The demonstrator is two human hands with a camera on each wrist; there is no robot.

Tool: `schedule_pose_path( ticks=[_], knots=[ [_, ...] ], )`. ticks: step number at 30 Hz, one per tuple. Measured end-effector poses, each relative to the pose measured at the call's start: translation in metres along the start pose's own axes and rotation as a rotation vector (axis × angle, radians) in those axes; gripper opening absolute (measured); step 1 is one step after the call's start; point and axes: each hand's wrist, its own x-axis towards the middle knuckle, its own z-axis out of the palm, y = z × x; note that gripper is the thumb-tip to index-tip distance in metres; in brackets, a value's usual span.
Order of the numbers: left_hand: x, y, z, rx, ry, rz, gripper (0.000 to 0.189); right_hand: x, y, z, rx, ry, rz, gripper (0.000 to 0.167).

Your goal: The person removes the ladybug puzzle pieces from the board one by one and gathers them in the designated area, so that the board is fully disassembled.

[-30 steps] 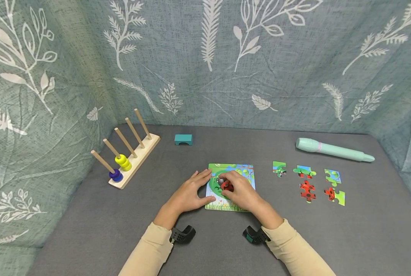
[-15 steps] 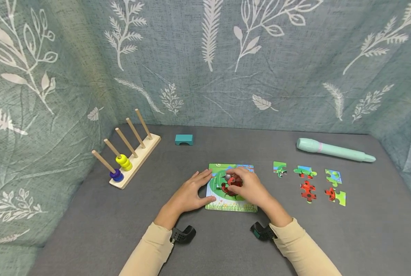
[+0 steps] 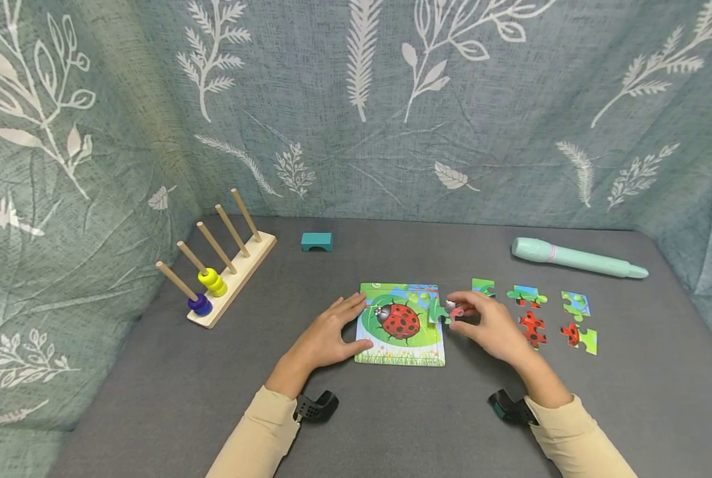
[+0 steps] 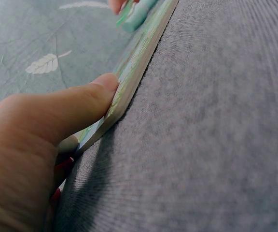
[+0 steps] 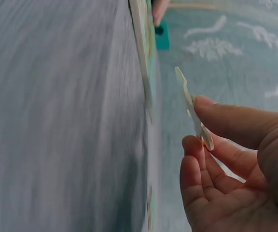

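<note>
The ladybug puzzle board (image 3: 399, 353) lies flat in the middle of the table, its red ladybug picture in full sight. My left hand (image 3: 327, 337) rests at the board's left side. Its thumb presses the near left edge in the left wrist view, and the other fingers reach toward the far left corner. Just past the board's right edge, my right hand (image 3: 492, 326) pinches a jigsaw piece (image 3: 436, 311) between thumb and fingers. The piece has green and red parts and overlaps the board's right edge in the head view. Edge-on in the right wrist view, it looks thin and pale.
Several loose jigsaw pieces (image 3: 533, 328) lie to the right, one partly behind my right hand. Behind them is a mint-green pen-shaped object (image 3: 579, 258). A peg stand (image 3: 242, 265) with yellow and blue rings stands at left, and a teal arched block (image 3: 316, 241) sits at the back.
My right hand has moved right, from over the board to beyond its right edge, carrying the jigsaw piece and uncovering the ladybug picture. The left hand has stayed in place.
</note>
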Motion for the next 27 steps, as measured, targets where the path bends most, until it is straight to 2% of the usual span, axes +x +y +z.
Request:
schedule_pose_path(
  ticks=[6, 10, 18, 27],
  knots=[
    [0.000, 0.001, 0.000, -0.003, -0.001, -0.005, 0.074, -0.020, 0.021, -0.026, -0.018, 0.037, 0.037, 0.045],
    [0.000, 0.002, -0.001, -0.007, -0.002, -0.008, 0.074, -0.029, 0.033, -0.036, -0.021, 0.042, 0.064, 0.045],
    [-0.001, 0.002, -0.001, -0.011, -0.002, -0.021, 0.074, -0.032, 0.042, -0.036, -0.092, 0.034, 0.027, 0.041],
    [-0.001, 0.003, -0.001, 0.006, 0.000, -0.018, 0.075, -0.032, 0.044, -0.034, -0.223, 0.085, -0.045, 0.041]
  ],
)
